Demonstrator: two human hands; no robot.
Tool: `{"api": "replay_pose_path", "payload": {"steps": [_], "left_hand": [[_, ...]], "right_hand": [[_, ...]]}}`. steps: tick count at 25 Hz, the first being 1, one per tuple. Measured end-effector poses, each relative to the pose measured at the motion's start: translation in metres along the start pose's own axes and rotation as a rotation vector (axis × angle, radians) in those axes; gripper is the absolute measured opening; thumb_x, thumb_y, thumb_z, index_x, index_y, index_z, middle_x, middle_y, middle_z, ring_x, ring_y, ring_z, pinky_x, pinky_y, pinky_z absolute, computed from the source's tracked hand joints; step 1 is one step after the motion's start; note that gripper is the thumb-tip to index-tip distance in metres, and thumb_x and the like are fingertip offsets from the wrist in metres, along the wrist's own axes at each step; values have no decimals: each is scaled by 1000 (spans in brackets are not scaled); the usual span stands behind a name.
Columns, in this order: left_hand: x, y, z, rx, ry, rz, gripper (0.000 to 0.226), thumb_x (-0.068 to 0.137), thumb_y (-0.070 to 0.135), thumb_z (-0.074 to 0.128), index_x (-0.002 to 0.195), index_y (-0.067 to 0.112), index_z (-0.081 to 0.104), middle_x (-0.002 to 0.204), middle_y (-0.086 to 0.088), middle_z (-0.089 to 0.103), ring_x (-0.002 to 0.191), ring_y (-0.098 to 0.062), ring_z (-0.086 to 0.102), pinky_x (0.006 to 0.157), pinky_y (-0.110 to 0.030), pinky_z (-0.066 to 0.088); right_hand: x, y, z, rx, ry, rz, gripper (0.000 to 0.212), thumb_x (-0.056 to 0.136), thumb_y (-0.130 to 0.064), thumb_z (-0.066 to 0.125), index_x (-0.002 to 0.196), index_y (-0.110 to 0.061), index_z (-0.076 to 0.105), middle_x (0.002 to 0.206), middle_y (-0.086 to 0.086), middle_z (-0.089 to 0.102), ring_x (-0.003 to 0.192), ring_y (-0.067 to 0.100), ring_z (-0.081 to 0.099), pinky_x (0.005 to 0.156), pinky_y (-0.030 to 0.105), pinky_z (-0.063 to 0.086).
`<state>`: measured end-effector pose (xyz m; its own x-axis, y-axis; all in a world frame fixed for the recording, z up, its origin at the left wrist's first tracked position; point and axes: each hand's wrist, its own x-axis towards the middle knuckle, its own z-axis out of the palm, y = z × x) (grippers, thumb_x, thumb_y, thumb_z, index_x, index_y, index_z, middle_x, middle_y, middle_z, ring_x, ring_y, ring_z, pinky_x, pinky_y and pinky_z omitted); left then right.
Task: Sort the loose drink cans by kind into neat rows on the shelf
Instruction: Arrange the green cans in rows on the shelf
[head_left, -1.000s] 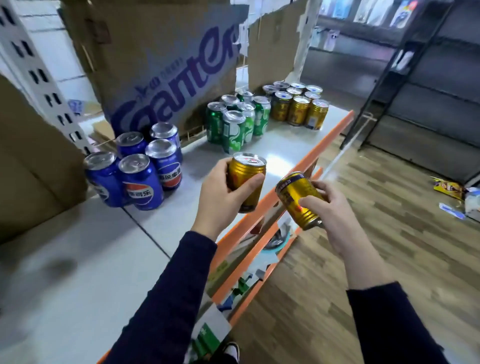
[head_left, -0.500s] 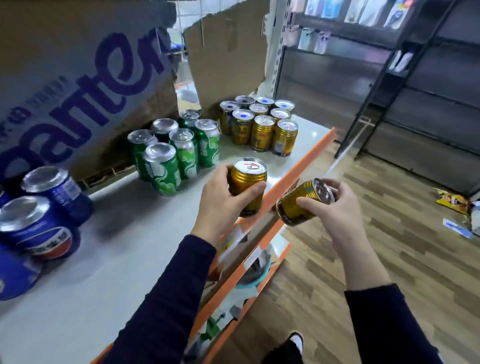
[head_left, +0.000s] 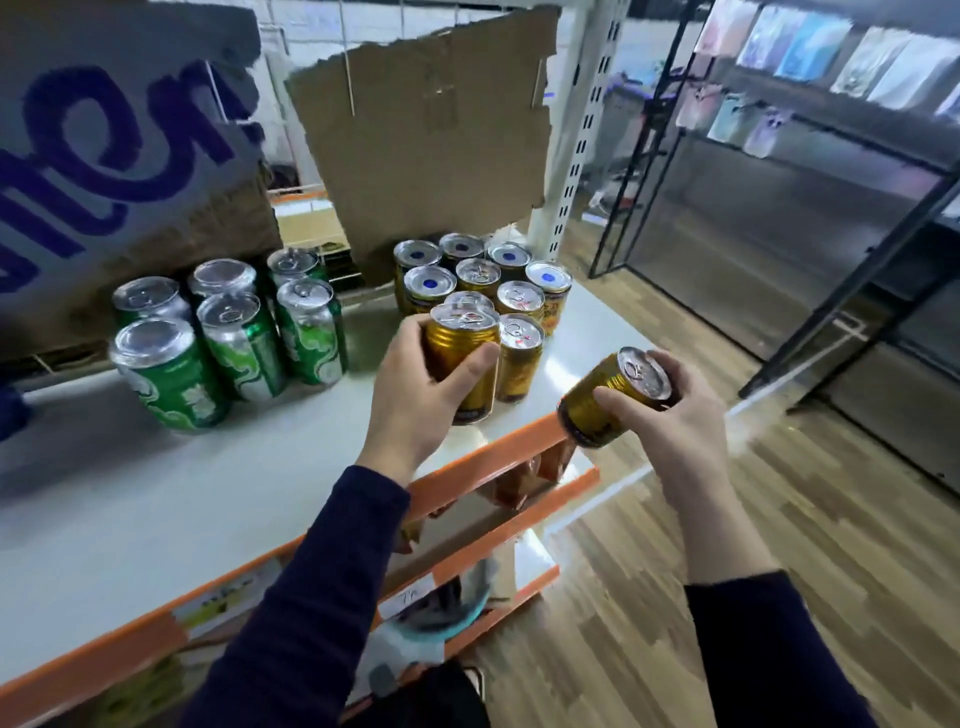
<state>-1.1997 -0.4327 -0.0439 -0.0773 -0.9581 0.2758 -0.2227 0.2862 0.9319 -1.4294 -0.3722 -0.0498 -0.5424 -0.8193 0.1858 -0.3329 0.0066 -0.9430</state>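
Left hand (head_left: 415, 400): fingers (head_left: 410, 332) and thumb curled round the body of a gold can (head_left: 460, 364). This can is upright, lid up, low over the white shelf (head_left: 156, 493). Whether its base touches the shelf cannot be told, as the hand hides it.

Right hand (head_left: 675, 421): wrapped round a second gold can (head_left: 605, 402). This one is tilted, its long axis running from lower left to upper right with the lid away from the person. It is out past the orange shelf edge (head_left: 493, 460), not above the shelf surface.

The standing gold cans (head_left: 519, 358) are grouped in rows at the right end of the shelf. The green cans (head_left: 239, 343) form a separate cluster to the left, well apart from them.

Governing relation: the left hand's can is just beside the front can of the gold group, on its left and level with it. The left hand is the nearer, and its can is already upright.

Judgement: the left can needs only to be set down against its neighbour. The right can must first be righted and brought in over the edge. The main risk is knocking the front row during release.
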Motion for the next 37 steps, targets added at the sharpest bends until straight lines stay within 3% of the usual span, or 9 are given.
{"api": "replay_pose_path", "payload": {"steps": [3,8,13,18,20,22,29,34,37], "left_hand": [[29,-1,14,23,79,20,71,66,73,66,112,21,51,104,6,64,92,-4,61,75,-16,50],[70,9,25,21,179,54,61,66,70,61,105,25,50,94,10,64,82,1,62,67,-10,48],[96,15,41,41,226,55,60,67,67,63,107,25,50,100,7,65,89,-3,64,74,-17,51],[119,23,67,122,216,20,61,67,70,59,111,29,48,106,7,63,97,-4,61,78,-16,50],[139,31,82,118,213,43,55,75,63,62,115,29,48,106,15,62,98,1,60,79,-14,49],[165,37,98,116,231,74,49,84,52,64,121,27,46,109,18,59,98,9,58,78,-8,47],[255,15,142,270,262,-94,60,72,46,78,116,18,49,113,4,58,102,-13,57,87,-31,50],[262,-23,152,584,178,-215,67,66,31,86,120,13,51,116,-3,58,104,-19,54,84,-25,40],[264,-32,163,789,196,-194,48,68,21,81,111,10,63,117,-10,55,104,-26,56,85,-27,39]], "right_hand": [[47,9,11,-14,-80,-44,59,60,-20,88,113,-25,61,106,-6,67,95,5,63,83,18,50],[98,22,28,-23,-194,-75,61,59,-20,90,112,-25,60,101,-16,63,92,-4,58,74,3,42],[130,41,51,-42,-438,-101,71,59,-12,89,121,-20,55,117,1,63,108,14,60,94,28,48],[158,70,34,145,-511,-74,21,90,-30,62,108,-21,64,102,1,68,93,17,66,85,33,53],[177,81,29,-53,-474,-252,10,92,-18,63,100,-18,69,95,2,70,89,15,65,80,22,48],[195,91,28,-367,-499,-483,15,83,-9,71,97,-11,71,95,7,68,92,25,62,81,24,43],[226,115,19,-510,-659,-625,20,74,-6,73,93,-9,72,100,9,66,91,34,58,83,34,44],[227,114,18,-502,-677,-625,17,77,-14,67,93,-12,71,101,7,64,94,31,53,83,35,43],[227,114,18,-492,-675,-600,14,78,-14,65,90,-11,70,100,7,63,94,31,52,82,33,41]]}}
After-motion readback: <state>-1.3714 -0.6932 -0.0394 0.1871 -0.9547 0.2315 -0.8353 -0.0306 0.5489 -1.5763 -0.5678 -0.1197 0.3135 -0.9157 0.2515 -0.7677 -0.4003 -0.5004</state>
